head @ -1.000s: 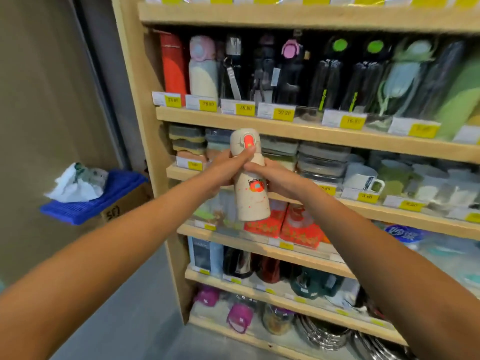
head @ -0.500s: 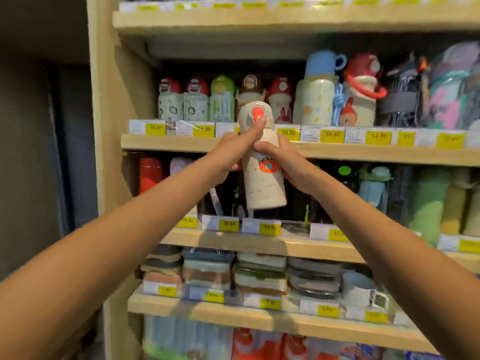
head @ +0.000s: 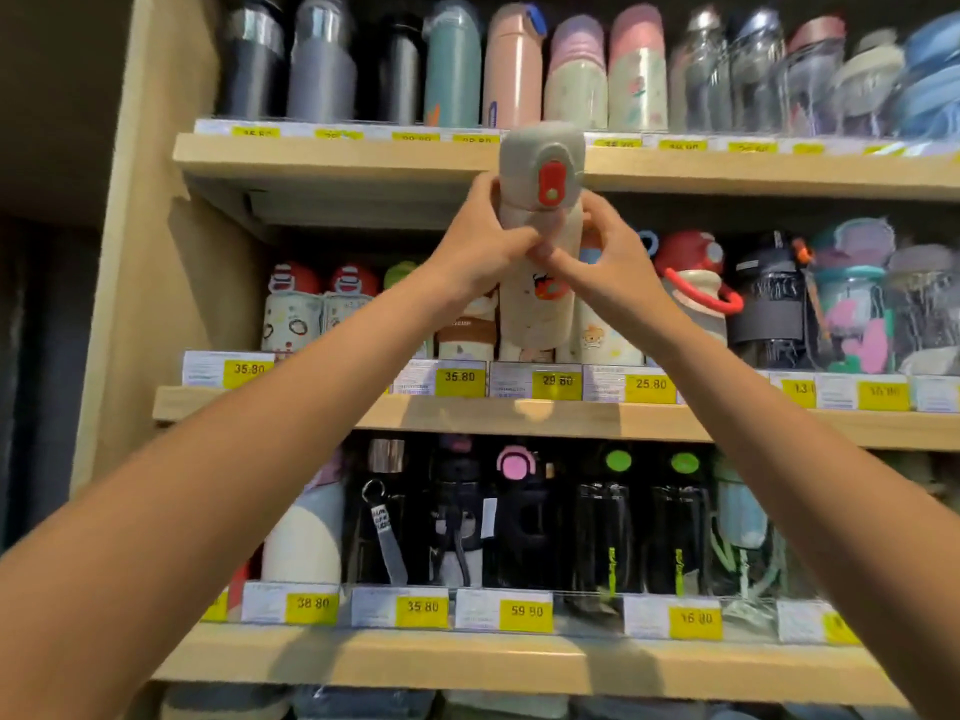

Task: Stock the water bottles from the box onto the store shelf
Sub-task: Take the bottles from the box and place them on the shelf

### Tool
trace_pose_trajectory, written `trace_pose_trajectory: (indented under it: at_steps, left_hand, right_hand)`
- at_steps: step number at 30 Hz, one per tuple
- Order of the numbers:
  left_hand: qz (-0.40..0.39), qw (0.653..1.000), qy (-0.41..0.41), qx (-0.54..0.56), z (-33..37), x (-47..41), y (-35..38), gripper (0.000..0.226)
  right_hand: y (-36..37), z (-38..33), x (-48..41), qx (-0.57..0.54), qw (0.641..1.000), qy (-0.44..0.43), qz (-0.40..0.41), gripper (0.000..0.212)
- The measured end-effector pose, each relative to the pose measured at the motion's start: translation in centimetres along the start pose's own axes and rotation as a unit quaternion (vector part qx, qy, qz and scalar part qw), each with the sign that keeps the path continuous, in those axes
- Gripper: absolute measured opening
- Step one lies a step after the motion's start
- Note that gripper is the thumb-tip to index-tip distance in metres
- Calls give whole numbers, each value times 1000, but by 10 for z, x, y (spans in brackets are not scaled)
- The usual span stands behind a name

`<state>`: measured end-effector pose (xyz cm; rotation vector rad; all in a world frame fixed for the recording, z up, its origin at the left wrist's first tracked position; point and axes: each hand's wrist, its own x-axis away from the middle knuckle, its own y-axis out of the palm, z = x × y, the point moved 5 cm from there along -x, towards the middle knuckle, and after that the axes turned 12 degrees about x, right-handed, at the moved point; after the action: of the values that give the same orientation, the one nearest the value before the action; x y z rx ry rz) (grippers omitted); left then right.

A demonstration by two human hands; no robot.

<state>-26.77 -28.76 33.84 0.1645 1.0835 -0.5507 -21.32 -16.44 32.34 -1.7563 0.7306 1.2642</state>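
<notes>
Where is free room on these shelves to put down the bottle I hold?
All three rows look packed side by side. Only the air above the red-capped bottles, under the top shelf board, is free for a hand. Whether a slot lies behind the held bottle is hidden.

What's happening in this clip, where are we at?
A person is stocking a store shelf. Both hands, left hand and right hand, grip a cream bottle with a red lid button, holding it upright in front of the middle shelf. It is not yet set down; it sits in the air in front of a row of cartoon-print kids' bottles. The top shelf above and the shelf below are already lined with bottles behind yellow price tags. No box is in view.
</notes>
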Motion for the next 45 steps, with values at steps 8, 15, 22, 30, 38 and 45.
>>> trace_pose_trajectory:
  at_steps: [8, 15, 22, 30, 38, 45]
  left_hand:
    - [70, 997, -12, 26, -57, -5, 6, 64]
    - [46, 994, -96, 20, -86, -19, 12, 51]
    - [46, 983, -178, 3, -108, -38, 23, 58]
    - [26, 969, -247, 1, -117, -34, 27, 71]
    - [-38, 962, -250, -103, -116, -12, 28, 85]
    - [-34, 960, -257, -106, -111, -9, 31, 85]
  right_hand:
    - [1, 45, 21, 347, 930, 44, 115, 81]
    - [9, 84, 48, 425, 877, 205, 93, 95]
    - [10, 83, 48, 451, 857, 223, 109, 71]
    - [10, 86, 50, 443, 859, 234, 103, 54]
    - [7, 84, 49, 410, 876, 253, 38, 49]
    - [0, 79, 55, 358, 901, 244, -30, 48]
